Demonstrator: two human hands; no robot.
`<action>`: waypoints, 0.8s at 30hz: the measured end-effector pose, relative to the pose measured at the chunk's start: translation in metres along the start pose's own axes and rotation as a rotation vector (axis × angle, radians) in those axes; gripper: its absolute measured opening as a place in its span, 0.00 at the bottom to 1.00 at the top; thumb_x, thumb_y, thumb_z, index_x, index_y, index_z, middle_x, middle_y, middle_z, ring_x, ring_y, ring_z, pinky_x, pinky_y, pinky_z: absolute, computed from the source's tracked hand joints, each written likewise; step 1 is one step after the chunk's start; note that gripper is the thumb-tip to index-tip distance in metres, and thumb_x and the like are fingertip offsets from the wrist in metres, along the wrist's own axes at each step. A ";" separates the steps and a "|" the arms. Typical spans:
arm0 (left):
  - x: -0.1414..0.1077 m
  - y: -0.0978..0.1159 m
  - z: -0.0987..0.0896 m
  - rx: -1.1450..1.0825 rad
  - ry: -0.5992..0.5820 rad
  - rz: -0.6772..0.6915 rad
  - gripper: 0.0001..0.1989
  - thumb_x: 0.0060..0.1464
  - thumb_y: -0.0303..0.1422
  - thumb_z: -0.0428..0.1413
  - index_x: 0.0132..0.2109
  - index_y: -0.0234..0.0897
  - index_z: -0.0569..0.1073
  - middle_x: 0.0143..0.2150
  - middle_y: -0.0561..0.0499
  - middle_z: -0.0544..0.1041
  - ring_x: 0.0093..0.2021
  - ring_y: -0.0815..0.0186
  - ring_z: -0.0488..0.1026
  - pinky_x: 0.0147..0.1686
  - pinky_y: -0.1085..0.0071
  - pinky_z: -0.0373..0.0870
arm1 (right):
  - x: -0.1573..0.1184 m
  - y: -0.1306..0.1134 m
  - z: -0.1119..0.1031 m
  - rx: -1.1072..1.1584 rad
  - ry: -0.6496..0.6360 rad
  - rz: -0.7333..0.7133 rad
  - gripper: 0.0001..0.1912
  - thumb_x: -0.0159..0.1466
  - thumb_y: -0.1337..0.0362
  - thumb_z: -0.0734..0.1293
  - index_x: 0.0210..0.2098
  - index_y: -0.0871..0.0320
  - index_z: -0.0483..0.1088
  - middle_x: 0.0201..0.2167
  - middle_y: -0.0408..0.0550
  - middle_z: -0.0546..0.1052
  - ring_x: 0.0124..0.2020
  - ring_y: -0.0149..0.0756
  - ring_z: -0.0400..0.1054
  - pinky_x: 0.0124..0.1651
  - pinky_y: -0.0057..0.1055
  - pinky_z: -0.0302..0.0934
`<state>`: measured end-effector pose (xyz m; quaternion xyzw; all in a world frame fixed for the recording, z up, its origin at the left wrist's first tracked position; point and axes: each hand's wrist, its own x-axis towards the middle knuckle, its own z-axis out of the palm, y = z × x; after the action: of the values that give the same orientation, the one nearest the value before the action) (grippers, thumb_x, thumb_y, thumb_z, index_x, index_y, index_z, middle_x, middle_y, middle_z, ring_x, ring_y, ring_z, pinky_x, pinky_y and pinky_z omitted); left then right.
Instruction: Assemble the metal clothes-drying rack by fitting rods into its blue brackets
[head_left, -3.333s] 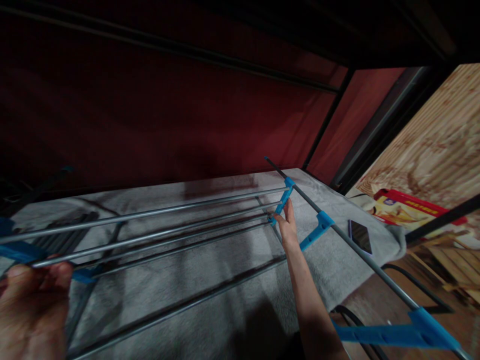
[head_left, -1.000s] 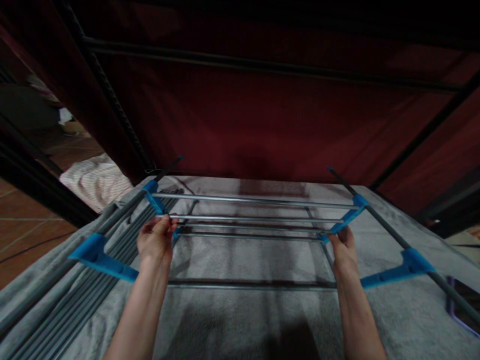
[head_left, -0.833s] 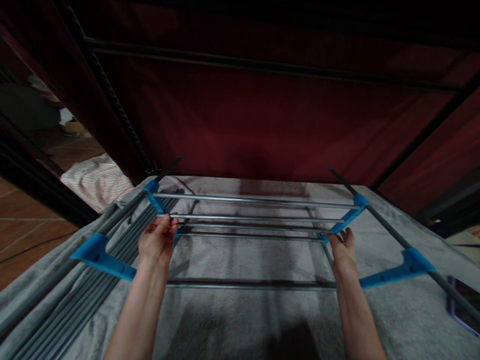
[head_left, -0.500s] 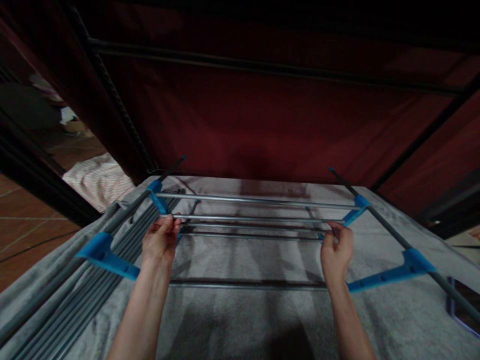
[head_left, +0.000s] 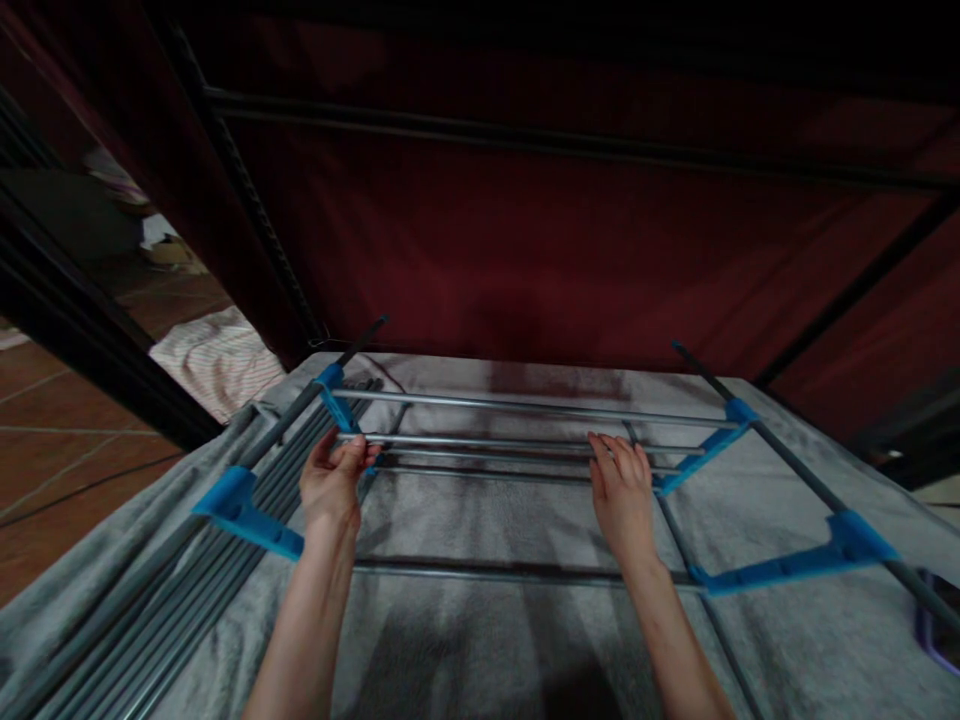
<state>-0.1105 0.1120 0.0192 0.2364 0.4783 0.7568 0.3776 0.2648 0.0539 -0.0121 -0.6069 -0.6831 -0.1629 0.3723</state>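
A frame of grey metal tubes with blue plastic brackets lies over a grey blanket (head_left: 480,640). My left hand (head_left: 334,480) pinches the left end of a thin metal rod (head_left: 480,442), close to the rear left blue bracket (head_left: 339,398). Fingers extended, my right hand (head_left: 622,485) rests against the same rod's right part, left of the rear right blue bracket (head_left: 705,450). Another rod (head_left: 525,405) spans the two side tubes behind. Nearer to me, a lower rod (head_left: 487,572) runs between the front left bracket (head_left: 244,512) and the front right bracket (head_left: 810,555).
Several loose grey tubes (head_left: 202,580) lie side by side at the left. A dark red panel (head_left: 480,250) stands behind the blanket. Striped cloth (head_left: 221,360) lies on the tiled floor (head_left: 67,440) at the left. A purple-edged object (head_left: 930,640) is at the far right.
My right hand has moved left along the rods, away from the right bracket, and its fingers have straightened. My left hand keeps its pinch. The view has shifted slightly.
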 end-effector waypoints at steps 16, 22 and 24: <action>0.002 0.001 -0.004 -0.093 -0.057 -0.065 0.30 0.39 0.24 0.67 0.52 0.36 0.71 0.27 0.54 0.78 0.27 0.69 0.77 0.28 0.77 0.72 | -0.007 -0.063 -0.002 0.387 -0.055 -0.052 0.27 0.68 0.70 0.56 0.63 0.44 0.62 0.59 0.48 0.70 0.63 0.43 0.61 0.63 0.52 0.60; 0.001 -0.002 -0.008 -0.111 -0.122 -0.062 0.35 0.36 0.28 0.70 0.55 0.36 0.71 0.28 0.54 0.77 0.30 0.68 0.78 0.33 0.75 0.73 | 0.027 -0.129 0.001 0.533 -0.175 -0.106 0.23 0.69 0.70 0.56 0.60 0.47 0.66 0.57 0.47 0.71 0.59 0.38 0.65 0.61 0.41 0.62; 0.002 -0.004 -0.009 -0.104 -0.140 -0.038 0.37 0.35 0.29 0.70 0.56 0.36 0.71 0.29 0.54 0.78 0.31 0.68 0.78 0.34 0.75 0.73 | 0.051 -0.159 0.013 0.530 -0.228 -0.157 0.21 0.69 0.69 0.56 0.58 0.51 0.67 0.57 0.49 0.71 0.58 0.38 0.65 0.62 0.39 0.60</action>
<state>-0.1167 0.1102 0.0117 0.2599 0.4152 0.7549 0.4361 0.1108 0.0657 0.0516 -0.4483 -0.7839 0.0619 0.4250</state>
